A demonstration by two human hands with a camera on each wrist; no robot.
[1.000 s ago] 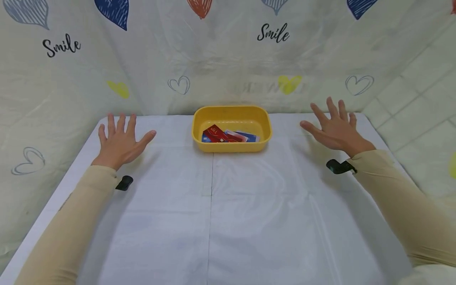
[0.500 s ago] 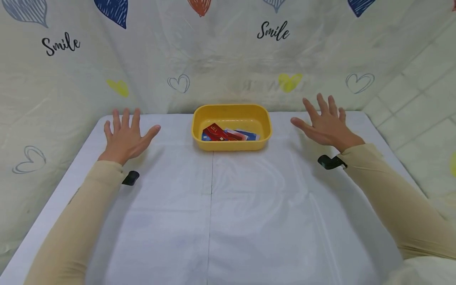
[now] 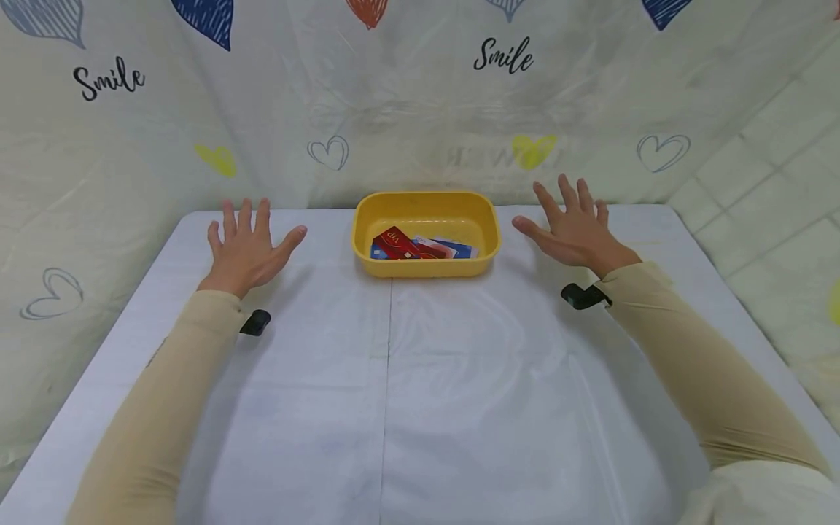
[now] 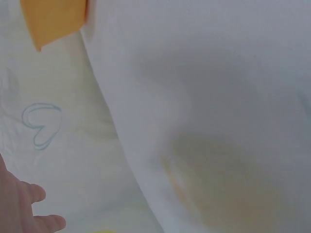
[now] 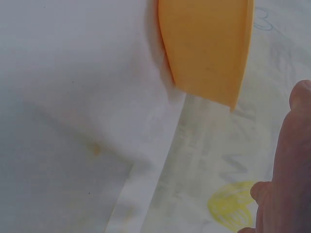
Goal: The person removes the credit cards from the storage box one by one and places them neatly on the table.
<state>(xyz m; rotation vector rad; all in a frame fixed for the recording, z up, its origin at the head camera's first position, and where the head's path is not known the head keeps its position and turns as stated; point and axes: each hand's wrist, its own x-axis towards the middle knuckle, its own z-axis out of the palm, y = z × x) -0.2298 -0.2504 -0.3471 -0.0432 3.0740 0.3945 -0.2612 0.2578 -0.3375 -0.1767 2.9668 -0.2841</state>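
A yellow plastic basket (image 3: 426, 269) stands at the table's far edge in the head view. Inside it lie several cards, among them a red VIP card (image 3: 396, 243) on top and a blue card (image 3: 462, 251) at the right. My left hand (image 3: 246, 251) hovers left of the basket, fingers spread, holding nothing. To the basket's right is my right hand (image 3: 576, 232), also spread and holding nothing. Neither hand touches the basket. Each wrist view shows the basket's outer wall (image 4: 58, 19) and only part of that hand.
A white cloth with a centre crease covers the table (image 3: 387, 408). Behind it hangs a pale sheet (image 3: 420, 95) printed with hearts and "Smile". Small black devices sit at both wrists, the left one (image 3: 256, 322) and the right one (image 3: 582, 296).
Both hands have moved inward toward the basket, the left hand to the right and the right hand to the left. The basket and its cards have stayed in place.
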